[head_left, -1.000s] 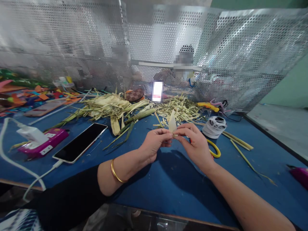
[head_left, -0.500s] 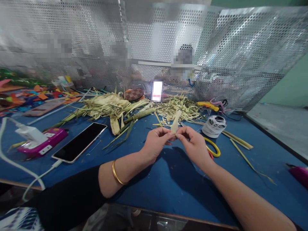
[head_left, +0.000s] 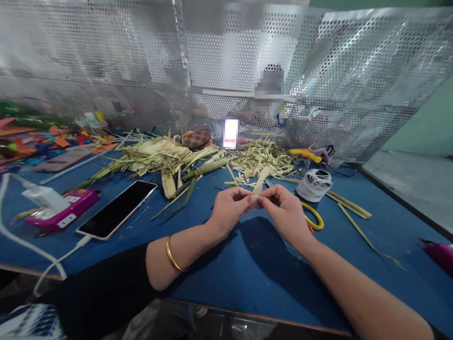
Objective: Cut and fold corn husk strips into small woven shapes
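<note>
A pale, narrow piece of husk [head_left: 261, 181] stands up between my fingertips, above the blue table [head_left: 212, 283]. My left hand [head_left: 231, 210] pinches its lower end between thumb and fingers. From the other side my right hand [head_left: 283, 208] pinches the same end, the two thumbs nearly touching. The husk's base is hidden by my fingers. Scissors with a yellow handle [head_left: 320, 219] lie partly behind my right hand. Beyond it stands a spool of white string [head_left: 314, 185].
Heaps of dry husks [head_left: 159, 156] and shredded strips [head_left: 262, 158] lie at the back. A phone [head_left: 118, 210] and a purple power strip [head_left: 63, 210] are on the left. Stalks [head_left: 368, 238] lie on the right. A perforated silver sheet [head_left: 226, 61] hangs behind, with people beyond it.
The husk piece has turned and now leans to the right, with less of it showing above the fingers. My right fingers have curled in closer to my left hand.
</note>
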The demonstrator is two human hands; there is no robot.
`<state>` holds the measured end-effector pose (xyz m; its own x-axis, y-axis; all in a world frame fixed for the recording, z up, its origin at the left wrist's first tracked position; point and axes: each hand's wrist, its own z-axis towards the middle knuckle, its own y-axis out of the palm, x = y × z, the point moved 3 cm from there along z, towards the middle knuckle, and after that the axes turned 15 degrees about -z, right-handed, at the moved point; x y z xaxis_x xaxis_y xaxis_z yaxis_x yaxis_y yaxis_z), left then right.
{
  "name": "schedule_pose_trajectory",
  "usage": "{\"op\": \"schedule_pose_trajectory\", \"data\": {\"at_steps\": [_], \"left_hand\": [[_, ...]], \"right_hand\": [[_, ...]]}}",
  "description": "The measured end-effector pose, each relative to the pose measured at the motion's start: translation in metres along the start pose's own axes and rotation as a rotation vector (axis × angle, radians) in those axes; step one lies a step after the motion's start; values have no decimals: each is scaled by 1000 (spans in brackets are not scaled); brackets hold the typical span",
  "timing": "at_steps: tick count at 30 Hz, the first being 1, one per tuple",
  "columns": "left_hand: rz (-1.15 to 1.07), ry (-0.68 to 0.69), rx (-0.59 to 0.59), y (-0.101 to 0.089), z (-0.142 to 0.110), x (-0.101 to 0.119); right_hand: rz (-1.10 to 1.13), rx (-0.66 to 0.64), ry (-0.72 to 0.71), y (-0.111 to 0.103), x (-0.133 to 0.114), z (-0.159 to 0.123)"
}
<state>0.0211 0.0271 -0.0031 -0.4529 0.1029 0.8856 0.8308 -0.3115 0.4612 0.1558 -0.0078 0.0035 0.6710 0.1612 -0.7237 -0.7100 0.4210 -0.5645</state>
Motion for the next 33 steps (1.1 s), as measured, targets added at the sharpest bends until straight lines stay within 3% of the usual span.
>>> {"op": "schedule_pose_trajectory", "data": {"at_steps": [8, 14, 18, 23, 33], "left_hand": [[-39, -85, 11, 2, -1, 1], [-112, -128, 29, -1, -1, 1], [-132, -172, 12, -3, -1, -1], [-81, -130, 3, -3, -1, -2], [109, 70, -29, 2, -1, 7]], "right_hand": [[92, -9, -78, -1, -3, 0], [-97, 27, -310, -7, -10, -1], [-179, 41, -388, -8, -11, -1], [-188, 23, -319, -6, -9, -1], [-2, -8, -112, -2, -5, -1]]}}
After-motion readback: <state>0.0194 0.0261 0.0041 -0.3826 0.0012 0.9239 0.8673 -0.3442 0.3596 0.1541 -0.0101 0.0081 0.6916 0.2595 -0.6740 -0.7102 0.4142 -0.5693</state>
